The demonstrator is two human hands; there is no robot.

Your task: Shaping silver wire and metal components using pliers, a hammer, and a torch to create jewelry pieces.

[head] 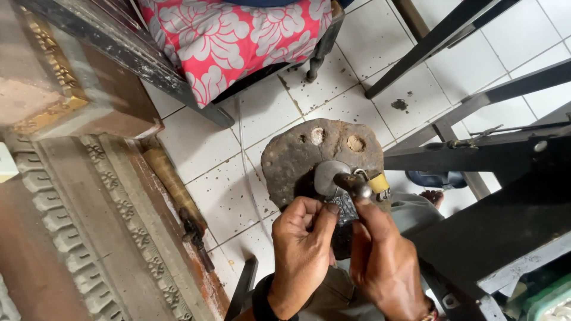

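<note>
Left hand [304,249] pinched closed on small dark metal piece [345,209] atop rough, rusty brown stone-like block [297,157]; right hand [383,261] clamped around grey metal hammer [342,177].

Soft even daylight, sharp focus, faint shadows

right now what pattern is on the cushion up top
Cushion: white flowers on bright pink, clearest in the head view.

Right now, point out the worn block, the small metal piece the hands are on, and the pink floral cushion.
Worn block [297,157], head view, on its bare upper face.
Small metal piece [329,176], head view, on its rounded grey face.
Pink floral cushion [232,35], head view, on its front fabric.
</note>
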